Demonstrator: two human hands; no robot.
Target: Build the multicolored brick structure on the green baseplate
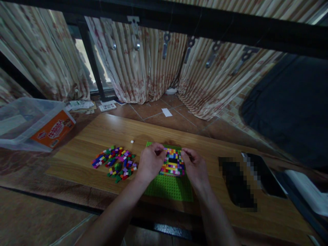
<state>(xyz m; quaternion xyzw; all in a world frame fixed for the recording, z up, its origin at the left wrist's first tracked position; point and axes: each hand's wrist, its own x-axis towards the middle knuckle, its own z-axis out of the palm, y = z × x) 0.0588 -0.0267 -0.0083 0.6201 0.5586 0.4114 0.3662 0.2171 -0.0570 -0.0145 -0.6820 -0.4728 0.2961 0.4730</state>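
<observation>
A block of multicoloured toy bricks [174, 168] sits over the upper part of a green studded baseplate [169, 189], with a dark rectangle near its middle. My left hand [151, 163] is at the block's left side, thumb and fingers closed at its upper left corner. At the upper right corner, my right hand [196, 167] has its thumb and index finger closed on the edge. Whether the block is lifted or pressed onto the plate, I cannot tell. Left of my left hand lies a loose pile of small coloured bricks [118, 166].
One white brick [132, 141] lies apart on the wooden table [84, 147]. On the right are a pixelated dark object [237, 182] and a black tablet-like device [266, 174]. A clear plastic bin [23, 136] with an orange label stands left, beyond the table edge.
</observation>
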